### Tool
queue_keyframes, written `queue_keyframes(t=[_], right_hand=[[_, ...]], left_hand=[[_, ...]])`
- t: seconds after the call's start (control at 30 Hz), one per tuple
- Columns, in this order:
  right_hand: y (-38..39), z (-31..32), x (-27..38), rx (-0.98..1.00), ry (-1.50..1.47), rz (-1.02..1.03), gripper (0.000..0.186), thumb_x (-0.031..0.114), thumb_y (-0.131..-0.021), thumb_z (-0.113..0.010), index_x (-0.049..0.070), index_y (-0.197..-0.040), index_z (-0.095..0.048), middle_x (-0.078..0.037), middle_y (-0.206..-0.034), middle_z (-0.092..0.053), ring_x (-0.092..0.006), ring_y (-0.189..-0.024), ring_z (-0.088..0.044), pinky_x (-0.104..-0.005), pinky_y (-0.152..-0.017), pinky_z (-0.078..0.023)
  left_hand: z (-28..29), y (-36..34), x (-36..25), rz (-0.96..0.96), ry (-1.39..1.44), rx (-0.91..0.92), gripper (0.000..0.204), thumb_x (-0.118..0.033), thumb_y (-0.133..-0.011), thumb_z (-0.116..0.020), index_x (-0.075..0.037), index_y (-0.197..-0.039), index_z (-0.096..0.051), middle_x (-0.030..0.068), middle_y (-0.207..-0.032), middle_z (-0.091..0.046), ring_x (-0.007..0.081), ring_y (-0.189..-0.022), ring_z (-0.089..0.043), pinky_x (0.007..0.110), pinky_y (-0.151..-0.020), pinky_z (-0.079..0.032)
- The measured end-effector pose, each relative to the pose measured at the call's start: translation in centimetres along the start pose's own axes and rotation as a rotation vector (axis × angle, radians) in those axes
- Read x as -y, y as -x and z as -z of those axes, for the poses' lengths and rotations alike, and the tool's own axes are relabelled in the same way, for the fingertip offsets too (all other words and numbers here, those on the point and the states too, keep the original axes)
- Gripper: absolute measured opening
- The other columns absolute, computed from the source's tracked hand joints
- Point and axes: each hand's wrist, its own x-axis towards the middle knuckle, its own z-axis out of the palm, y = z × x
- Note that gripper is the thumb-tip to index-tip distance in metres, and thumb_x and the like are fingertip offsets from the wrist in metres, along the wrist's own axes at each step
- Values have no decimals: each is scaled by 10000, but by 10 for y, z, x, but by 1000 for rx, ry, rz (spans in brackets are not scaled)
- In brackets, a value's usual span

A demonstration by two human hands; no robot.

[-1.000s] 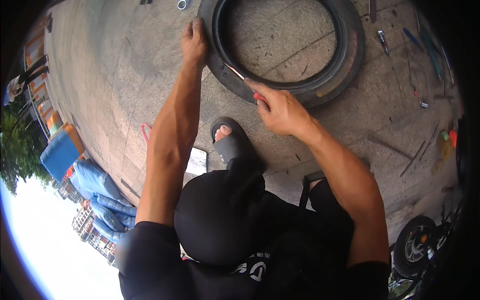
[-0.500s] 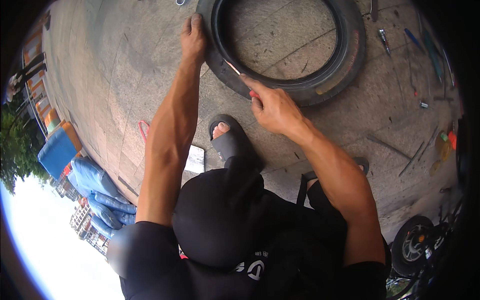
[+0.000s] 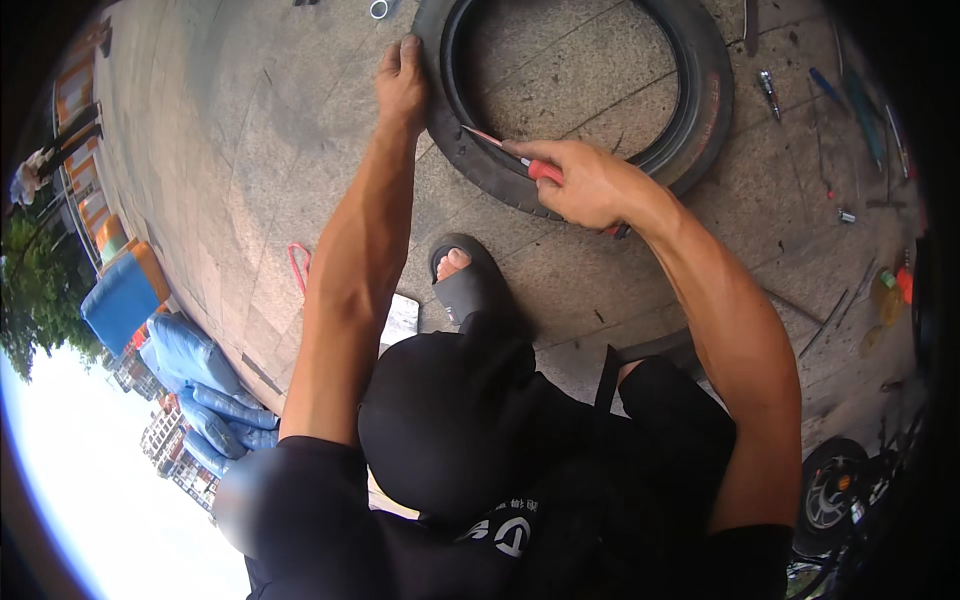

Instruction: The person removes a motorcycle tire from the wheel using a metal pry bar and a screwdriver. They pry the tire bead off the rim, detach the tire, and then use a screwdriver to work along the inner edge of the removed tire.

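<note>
The tire [image 3: 468, 162] is lying on the paved floor [image 3: 250, 150] at the far side, ahead of the sandal [image 3: 474, 285]. The left hand [image 3: 402, 88] is grasping the tire's left edge, some of its fingers hiding from view. The right hand [image 3: 590, 185] is clutching a red-handled tool [image 3: 544, 171], whose slim tip is pointing left over the near-left sidewall. Farther right, a metal tool [image 3: 768, 95] is lying on the floor.
</note>
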Motion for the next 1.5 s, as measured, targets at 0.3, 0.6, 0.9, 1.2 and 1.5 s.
queue_keyframes(t=[0.3,0.6,0.9,1.2,1.5], right_hand=[[37,31,-11,201,155,7,569,68,-817,-563,130,-1382,-542,-213,-948,-684,-324,-877,-683,-400,-801,-522],[52,21,-26,104,62,20,541,59,-841,-555,99,-1380,-539,-179,-892,-677,-286,-818,-676,-377,-759,-522],[34,17,-18,84,94,68,578,31,-851,-559,142,-1416,-510,-129,-755,-603,-244,-647,-599,-367,-662,-486],[38,36,-23,154,139,95,597,16,-792,-539,121,-1380,-553,-105,-650,-544,-243,-602,-569,-380,-639,-466],[38,45,-19,214,137,70,554,54,-812,-554,139,-1360,-573,-123,-696,-582,-265,-664,-608,-390,-674,-488]], left_hand=[[-2,3,0,-45,-52,-35,480,-402,-979,-584,22,-1201,-612,119,-1063,-679,163,-963,-605,293,-848,-487],[-4,3,0,-59,11,-19,440,-368,-982,-592,20,-1189,-618,103,-1042,-678,159,-941,-606,290,-839,-494],[-7,10,-9,-49,-7,-62,430,-358,-984,-598,26,-1176,-617,104,-1051,-680,158,-940,-607,288,-839,-496],[1,-4,8,-63,-62,-6,509,-379,-960,-608,16,-1280,-572,159,-1164,-651,218,-1052,-590,336,-917,-479],[3,-4,13,-49,-159,-25,555,-405,-990,-544,57,-1299,-556,192,-1227,-634,263,-1126,-575,349,-976,-447]])
